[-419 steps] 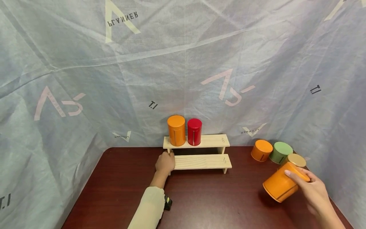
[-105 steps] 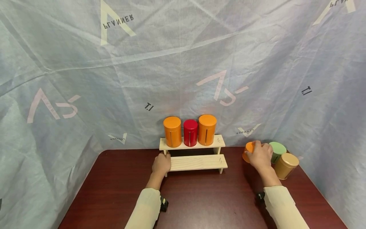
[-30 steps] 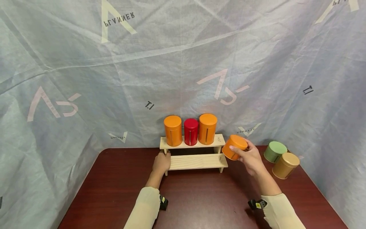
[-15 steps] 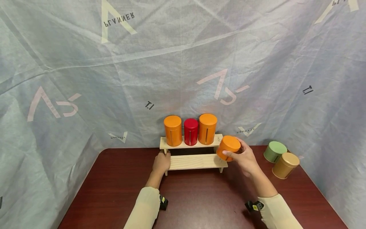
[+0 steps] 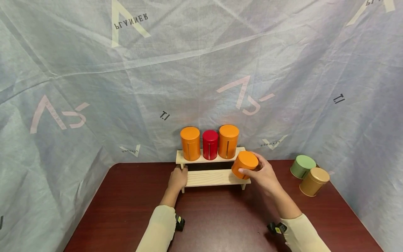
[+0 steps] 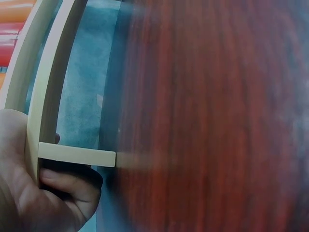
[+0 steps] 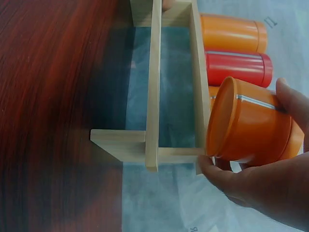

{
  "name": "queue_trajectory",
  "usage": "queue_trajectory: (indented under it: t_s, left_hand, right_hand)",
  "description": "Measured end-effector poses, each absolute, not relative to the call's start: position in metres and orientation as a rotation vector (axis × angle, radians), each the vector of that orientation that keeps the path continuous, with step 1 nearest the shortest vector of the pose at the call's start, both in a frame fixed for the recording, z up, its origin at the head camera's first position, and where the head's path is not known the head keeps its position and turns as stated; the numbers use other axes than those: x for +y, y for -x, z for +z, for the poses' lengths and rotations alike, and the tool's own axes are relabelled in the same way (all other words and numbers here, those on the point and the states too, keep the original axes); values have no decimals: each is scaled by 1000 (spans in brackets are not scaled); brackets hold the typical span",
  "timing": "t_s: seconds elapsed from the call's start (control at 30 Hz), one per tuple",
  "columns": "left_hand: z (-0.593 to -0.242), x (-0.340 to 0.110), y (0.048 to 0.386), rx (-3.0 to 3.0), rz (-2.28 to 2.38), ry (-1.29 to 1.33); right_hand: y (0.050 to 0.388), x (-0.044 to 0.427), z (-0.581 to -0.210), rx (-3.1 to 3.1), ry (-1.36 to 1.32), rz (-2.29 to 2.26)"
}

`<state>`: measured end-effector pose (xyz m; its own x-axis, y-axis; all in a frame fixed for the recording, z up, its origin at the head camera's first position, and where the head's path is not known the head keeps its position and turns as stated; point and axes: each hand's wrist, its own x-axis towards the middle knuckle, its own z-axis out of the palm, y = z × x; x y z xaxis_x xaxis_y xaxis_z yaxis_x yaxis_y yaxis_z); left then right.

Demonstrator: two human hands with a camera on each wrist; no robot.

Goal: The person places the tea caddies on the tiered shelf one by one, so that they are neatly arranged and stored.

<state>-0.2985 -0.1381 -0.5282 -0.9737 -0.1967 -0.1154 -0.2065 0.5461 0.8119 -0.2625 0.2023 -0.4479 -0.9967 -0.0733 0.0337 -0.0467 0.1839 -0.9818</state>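
Note:
In the head view a two-step wooden shelf (image 5: 209, 178) stands at the table's back edge. My left hand (image 5: 178, 179) grips its left end; in the left wrist view the thumb and palm (image 6: 29, 193) wrap the end of a board. My right hand (image 5: 266, 176) holds a short orange tin (image 5: 244, 165), slightly tilted, above the right end of the lower step. The right wrist view shows that tin (image 7: 256, 125) between thumb and fingers, its base off the boards. On the upper step stand a tall orange tin (image 5: 190, 145), a red tin (image 5: 210, 145) and another tall orange tin (image 5: 228, 142).
A green tin (image 5: 303, 167) and a gold tin (image 5: 315, 182) stand close together at the right of the dark red-brown table (image 5: 220, 224). Behind it hangs a grey cloth (image 5: 201, 70) with printed letters. A black wrist camera (image 5: 277, 228) sits on the right arm.
The third tall tin reached the upper step after the oldest frame. My right hand took the short orange tin from the right and carried it left over the lower step. My left hand stayed.

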Motion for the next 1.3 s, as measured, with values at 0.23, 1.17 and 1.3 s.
queue_trajectory:
  t_s: [0.23, 1.17, 1.3]
  left_hand:
    - [-528, -138, 298, 2738, 1468, 349]
    - [-527, -136, 296, 2766, 1478, 352]
    - [-528, -136, 296, 2755, 1493, 354]
  right_hand:
    - [260, 191, -448, 2442, 215, -1933]
    - [256, 142, -465, 2450, 426, -1900]
    - [255, 137, -467, 2440, 436, -1886]
